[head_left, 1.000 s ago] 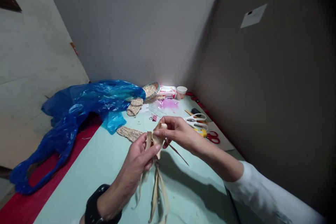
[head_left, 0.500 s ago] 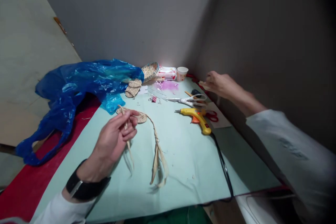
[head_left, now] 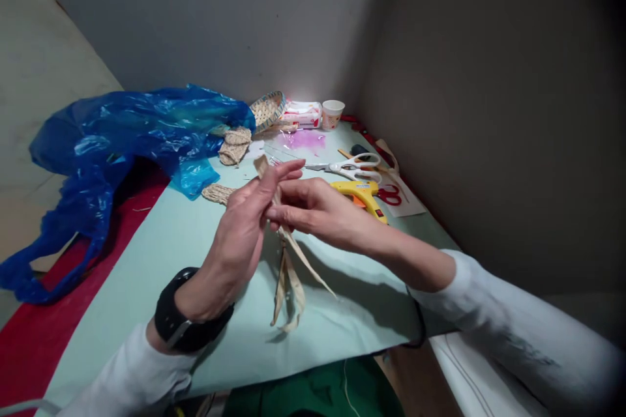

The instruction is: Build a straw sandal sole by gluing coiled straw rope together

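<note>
My left hand [head_left: 239, 218] and my right hand [head_left: 315, 208] meet over the middle of the table. Between them runs a flat, pale dried-husk strip [head_left: 309, 264]; its upper end sticks up above my left fingers and its tail slants down to the right. My right thumb and fingers pinch this strip, and my left fingers close around it, partly hidden. A flat woven straw piece [head_left: 215, 193] lies behind my left hand, mostly covered by it. Below the hands hang the loose, knotted ends of a straw braid [head_left: 288, 300].
A yellow glue gun [head_left: 364, 194], white-handled scissors [head_left: 352, 168] and red-handled scissors [head_left: 390, 195] lie to the right. At the back are a paper cup [head_left: 332, 115], a tissue pack [head_left: 304, 115], a woven basket [head_left: 268, 111] and a small woven piece [head_left: 235, 145]. A blue plastic bag [head_left: 137, 124] sprawls left.
My right hand has come from the back right of the table to my left hand, bringing a husk strip. My left hand has shifted slightly right. The view has moved a little.
</note>
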A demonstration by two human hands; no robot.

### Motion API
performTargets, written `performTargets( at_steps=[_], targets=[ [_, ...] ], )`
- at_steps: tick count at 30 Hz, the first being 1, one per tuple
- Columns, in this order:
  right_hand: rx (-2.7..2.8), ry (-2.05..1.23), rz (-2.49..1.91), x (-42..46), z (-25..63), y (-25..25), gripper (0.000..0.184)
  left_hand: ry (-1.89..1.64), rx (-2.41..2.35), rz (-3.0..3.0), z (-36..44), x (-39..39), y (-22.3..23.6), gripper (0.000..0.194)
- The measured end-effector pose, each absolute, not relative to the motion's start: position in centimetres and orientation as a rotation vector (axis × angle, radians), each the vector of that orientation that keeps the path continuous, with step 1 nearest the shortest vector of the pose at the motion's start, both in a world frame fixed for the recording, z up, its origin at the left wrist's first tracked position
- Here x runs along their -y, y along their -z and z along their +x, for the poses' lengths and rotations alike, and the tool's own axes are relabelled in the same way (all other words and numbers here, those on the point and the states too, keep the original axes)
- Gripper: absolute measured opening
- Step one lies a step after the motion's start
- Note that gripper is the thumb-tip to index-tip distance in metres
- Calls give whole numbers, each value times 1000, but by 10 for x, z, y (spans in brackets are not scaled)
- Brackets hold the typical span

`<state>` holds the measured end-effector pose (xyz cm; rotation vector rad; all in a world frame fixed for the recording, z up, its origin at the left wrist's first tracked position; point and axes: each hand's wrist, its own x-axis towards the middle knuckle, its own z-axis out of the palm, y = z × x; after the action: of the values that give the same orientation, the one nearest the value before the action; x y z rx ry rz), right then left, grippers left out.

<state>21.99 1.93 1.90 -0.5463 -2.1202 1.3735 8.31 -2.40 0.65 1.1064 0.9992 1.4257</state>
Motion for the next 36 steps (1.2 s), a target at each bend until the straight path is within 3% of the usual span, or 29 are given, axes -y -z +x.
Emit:
performTargets(
  at_steps=[3,5,6,11,20,26,30,36],
  targets=[
    [2255,-1097,-918,-29,256,-32,20,-1251,-1364,1470,66,26,-1,42],
    [2365,-530,-1420,-43,294,-40,23,-1047,-1731,1726,50,30,8,40],
    [2340,-404,-1558,-50,312,-43,23,-892,-1788,1821,43,32,14,39],
    [2257,-177,-1805,-60,345,-32,11,-504,-1614,2021,37,39,36,35],
    [2652,-1058,-1100,-7,243,7,20,-497,-1611,2035,46,36,42,32],
    [2425,-1427,-1043,-12,234,25,10,-670,-1605,1829,52,38,41,26],
    [2215,-1591,-1050,-15,232,35,13,-819,-1593,1531,59,40,45,16],
    [1996,-1786,-1009,-24,232,49,15,-912,-1464,1143,59,36,57,26]
  ],
)
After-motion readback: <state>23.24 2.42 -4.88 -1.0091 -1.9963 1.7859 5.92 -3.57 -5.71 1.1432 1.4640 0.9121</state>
